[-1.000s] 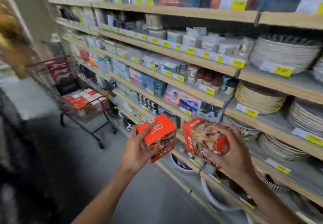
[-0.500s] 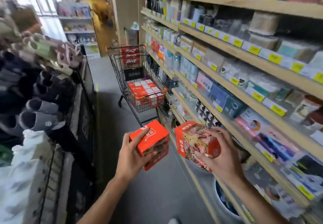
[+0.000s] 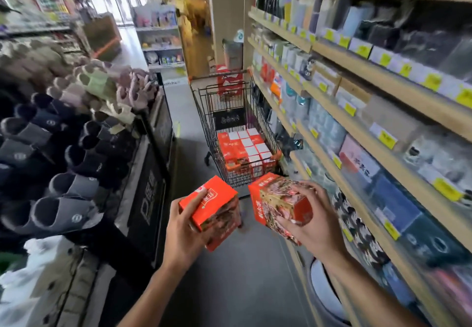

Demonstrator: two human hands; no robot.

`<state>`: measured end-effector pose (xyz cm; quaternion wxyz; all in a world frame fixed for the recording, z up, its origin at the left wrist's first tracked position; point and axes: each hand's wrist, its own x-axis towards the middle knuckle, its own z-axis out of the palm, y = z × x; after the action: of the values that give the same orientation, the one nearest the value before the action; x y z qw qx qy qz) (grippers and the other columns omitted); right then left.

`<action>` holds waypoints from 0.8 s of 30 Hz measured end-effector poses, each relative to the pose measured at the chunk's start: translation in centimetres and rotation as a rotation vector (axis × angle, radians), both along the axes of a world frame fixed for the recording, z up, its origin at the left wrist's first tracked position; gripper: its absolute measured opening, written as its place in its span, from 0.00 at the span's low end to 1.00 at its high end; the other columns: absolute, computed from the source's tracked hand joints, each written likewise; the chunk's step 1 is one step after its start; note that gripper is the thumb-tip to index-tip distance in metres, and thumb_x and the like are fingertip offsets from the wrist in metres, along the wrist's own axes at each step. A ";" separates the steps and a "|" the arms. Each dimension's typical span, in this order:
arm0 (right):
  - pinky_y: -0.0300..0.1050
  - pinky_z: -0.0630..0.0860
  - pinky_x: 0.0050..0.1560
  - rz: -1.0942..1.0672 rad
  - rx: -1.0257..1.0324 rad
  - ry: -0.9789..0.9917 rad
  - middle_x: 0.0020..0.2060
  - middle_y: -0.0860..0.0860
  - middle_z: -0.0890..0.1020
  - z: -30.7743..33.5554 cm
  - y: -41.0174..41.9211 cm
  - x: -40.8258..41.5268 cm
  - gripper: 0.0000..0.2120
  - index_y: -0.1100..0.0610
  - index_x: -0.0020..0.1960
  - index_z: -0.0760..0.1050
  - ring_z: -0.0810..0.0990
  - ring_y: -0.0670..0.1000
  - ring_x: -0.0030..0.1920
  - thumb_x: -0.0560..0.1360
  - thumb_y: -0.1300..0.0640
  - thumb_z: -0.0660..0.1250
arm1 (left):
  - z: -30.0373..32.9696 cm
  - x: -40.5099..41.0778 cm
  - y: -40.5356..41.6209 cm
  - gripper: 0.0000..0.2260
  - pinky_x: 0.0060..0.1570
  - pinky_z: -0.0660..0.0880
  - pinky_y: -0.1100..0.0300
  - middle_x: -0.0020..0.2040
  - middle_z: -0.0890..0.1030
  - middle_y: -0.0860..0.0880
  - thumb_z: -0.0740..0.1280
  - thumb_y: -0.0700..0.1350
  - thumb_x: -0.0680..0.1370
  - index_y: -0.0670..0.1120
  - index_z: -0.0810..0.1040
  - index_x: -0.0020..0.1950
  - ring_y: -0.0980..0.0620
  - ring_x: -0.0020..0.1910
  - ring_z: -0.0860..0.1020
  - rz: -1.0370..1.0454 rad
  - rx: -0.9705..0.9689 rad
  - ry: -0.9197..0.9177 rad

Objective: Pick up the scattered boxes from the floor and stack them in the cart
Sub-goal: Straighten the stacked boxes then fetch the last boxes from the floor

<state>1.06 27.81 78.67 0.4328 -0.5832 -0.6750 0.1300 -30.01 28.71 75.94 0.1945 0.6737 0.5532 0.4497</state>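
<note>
- Left grip point(image 3: 182, 227) wrapped round an orange box point(image 3: 213, 205), thumb across its top face, fingers curled beneath; box tilted, held above the grey floor point(image 3: 237, 275).
- Right grip point(image 3: 315, 218) clamped over a second orange box point(image 3: 277, 203), fingers spread across its printed side and far corner; box tilted too.
- Just apart from each other, the two boxes, side by side with a narrow gap between, neither touching.
- Right of the right grip, close by: wooden shelves point(image 3: 383, 112) loaded with packaged goods and yellow price tags, blurred.
- Left of the left grip: a dark display stand point(image 3: 150, 199) bearing rows of grey and dark slippers point(image 3: 61, 214), paler plush ones farther back.
- Straight beyond both grips, down the aisle: a black wire cart point(image 3: 217, 112) standing against the shelves, basket open on top.
- Inside that cart: stacked boxes point(image 3: 245, 148), orange and white tops showing in neat rows, filling the lower part.
- Farther beyond the cart: a tan pillar, more shelving and bright windows, too blurred for detail.
</note>
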 end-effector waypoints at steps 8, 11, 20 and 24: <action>0.38 0.72 0.61 0.058 -0.039 -0.040 0.69 0.42 0.69 -2.3 13.8 0.0 0.35 0.47 0.66 0.74 0.72 0.43 0.67 0.62 0.46 0.82 | -2.3 0.1 11.7 0.40 0.54 0.69 0.74 0.60 0.69 0.54 0.83 0.48 0.64 0.62 0.71 0.73 0.61 0.61 0.73 0.086 -0.053 -0.035; 0.38 0.73 0.58 0.042 -0.045 -0.070 0.69 0.42 0.69 -2.8 19.5 -0.2 0.35 0.46 0.66 0.73 0.72 0.43 0.66 0.62 0.46 0.82 | -3.3 -0.2 17.7 0.40 0.54 0.69 0.73 0.59 0.69 0.55 0.82 0.53 0.63 0.62 0.71 0.73 0.62 0.60 0.73 0.085 -0.059 -0.061; 0.40 0.75 0.58 -0.040 -0.080 -0.077 0.70 0.41 0.67 -2.1 37.2 -1.5 0.35 0.44 0.66 0.72 0.73 0.42 0.64 0.63 0.46 0.83 | -3.7 -1.1 37.3 0.40 0.52 0.68 0.76 0.60 0.68 0.54 0.81 0.55 0.65 0.58 0.70 0.75 0.69 0.60 0.69 0.055 -0.123 -0.111; 0.34 0.74 0.57 -0.078 -0.120 -0.061 0.69 0.41 0.67 -2.8 42.7 -1.7 0.35 0.45 0.66 0.73 0.72 0.42 0.64 0.63 0.48 0.83 | -4.3 -0.7 43.5 0.40 0.52 0.70 0.71 0.61 0.67 0.53 0.78 0.58 0.65 0.58 0.69 0.75 0.68 0.61 0.69 0.037 -0.171 -0.124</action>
<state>-0.60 70.47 75.85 0.3811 -0.6378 -0.6555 0.1352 -30.73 72.19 71.67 0.2768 0.6152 0.5889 0.4452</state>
